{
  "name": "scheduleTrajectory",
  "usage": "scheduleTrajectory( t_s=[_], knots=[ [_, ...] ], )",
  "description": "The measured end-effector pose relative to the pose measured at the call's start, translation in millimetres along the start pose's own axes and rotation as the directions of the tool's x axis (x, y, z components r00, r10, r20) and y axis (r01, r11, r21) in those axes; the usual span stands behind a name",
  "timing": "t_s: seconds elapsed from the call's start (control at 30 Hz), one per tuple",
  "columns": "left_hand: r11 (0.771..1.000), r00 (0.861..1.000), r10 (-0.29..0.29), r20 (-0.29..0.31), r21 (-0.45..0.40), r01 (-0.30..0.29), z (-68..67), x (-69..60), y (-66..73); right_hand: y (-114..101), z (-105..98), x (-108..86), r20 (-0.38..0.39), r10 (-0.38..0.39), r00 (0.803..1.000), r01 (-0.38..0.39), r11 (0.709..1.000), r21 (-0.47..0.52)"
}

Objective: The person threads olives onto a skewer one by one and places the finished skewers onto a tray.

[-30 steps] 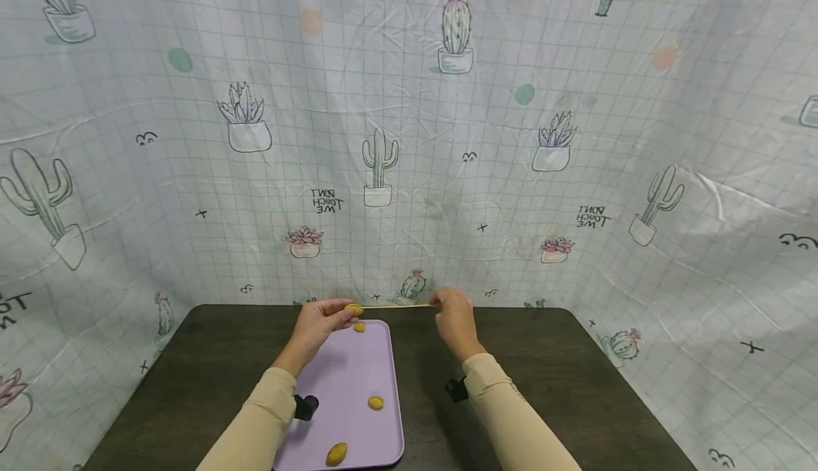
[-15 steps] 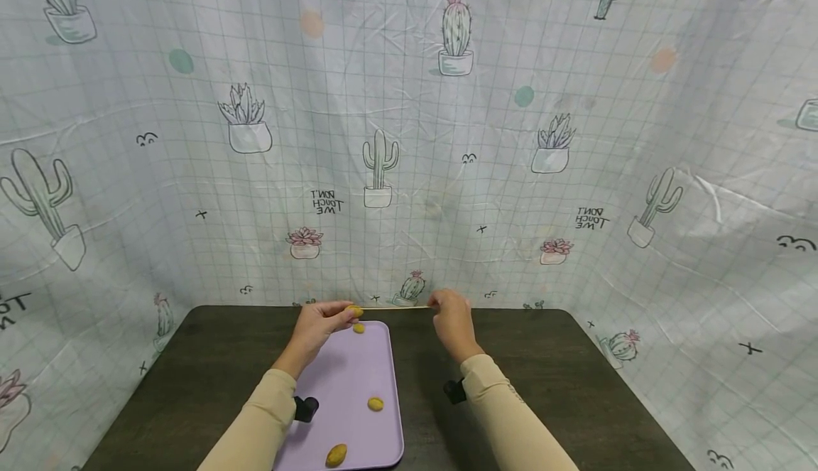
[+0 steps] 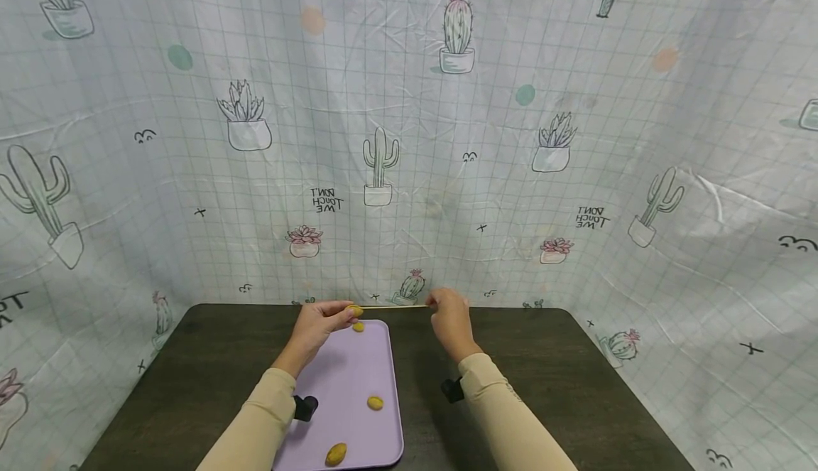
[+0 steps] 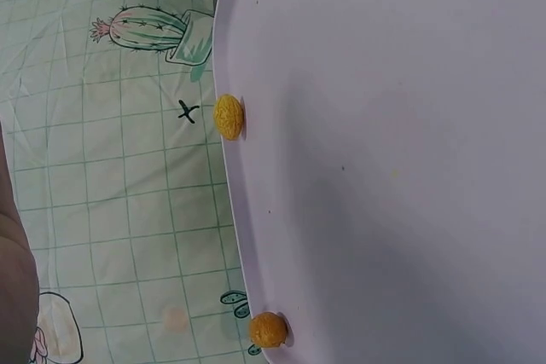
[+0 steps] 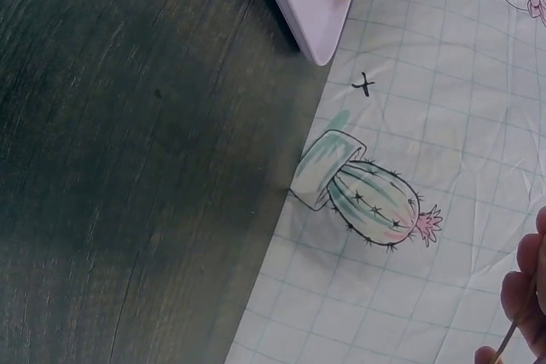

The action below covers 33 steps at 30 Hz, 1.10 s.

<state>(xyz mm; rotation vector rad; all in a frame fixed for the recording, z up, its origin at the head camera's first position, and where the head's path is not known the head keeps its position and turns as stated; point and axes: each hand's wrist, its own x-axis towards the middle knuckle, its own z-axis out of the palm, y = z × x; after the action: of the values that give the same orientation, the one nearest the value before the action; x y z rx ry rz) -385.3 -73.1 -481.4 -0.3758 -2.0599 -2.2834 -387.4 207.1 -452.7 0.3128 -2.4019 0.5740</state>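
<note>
In the head view my left hand (image 3: 315, 329) pinches a small yellow oval piece (image 3: 355, 310) with a ridged look between thumb and fingers, above the far end of a lilac tray (image 3: 348, 364). A thin pale strand (image 3: 393, 307) runs straight and level from that piece to my right hand (image 3: 451, 318), whose curled fingers hold its other end. The right wrist view has the fingers (image 5: 522, 291) at its edge with the strand (image 5: 514, 330) across them. Whether the strand passes through the yellow piece is hidden. Only an edge of the left hand (image 4: 15, 287) enters the left wrist view.
Several similar yellow pieces lie on the tray: one at its far end (image 3: 358, 327), one near its right side (image 3: 375, 403), a larger one (image 3: 336, 455) at the near edge. Dark wooden table (image 3: 530, 379) surrounds the tray. A cactus-print curtain (image 3: 422, 229) hangs behind.
The right hand has shifted very slightly left. The left hand, the yellow piece and the tray stay practically where they were, and the strand is still stretched between the hands.
</note>
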Motion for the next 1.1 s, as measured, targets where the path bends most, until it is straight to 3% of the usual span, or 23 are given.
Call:
scheduleTrajectory(
  t_s=[0.37,0.8,1.1],
  knots=[
    [1.000,0.999,0.031,0.020,0.002,-0.031,-1.4,-0.9,1.7,-4.9,-0.5,-0.6,0.001,-0.011,1.000,0.011,1.000,0.004],
    [1.000,1.000,0.001,0.022,-0.013,-0.001,-4.3,-1.0,3.3,-11.0,-1.7,-0.4,-0.004,-0.017,1.000,0.017,1.000,0.023],
    [1.000,0.999,0.024,0.045,-0.020,-0.023,-5.4,-3.2,3.9,-12.2,-1.0,-1.4,-0.007,-0.022,1.000,0.022,0.999,0.041]
  ],
)
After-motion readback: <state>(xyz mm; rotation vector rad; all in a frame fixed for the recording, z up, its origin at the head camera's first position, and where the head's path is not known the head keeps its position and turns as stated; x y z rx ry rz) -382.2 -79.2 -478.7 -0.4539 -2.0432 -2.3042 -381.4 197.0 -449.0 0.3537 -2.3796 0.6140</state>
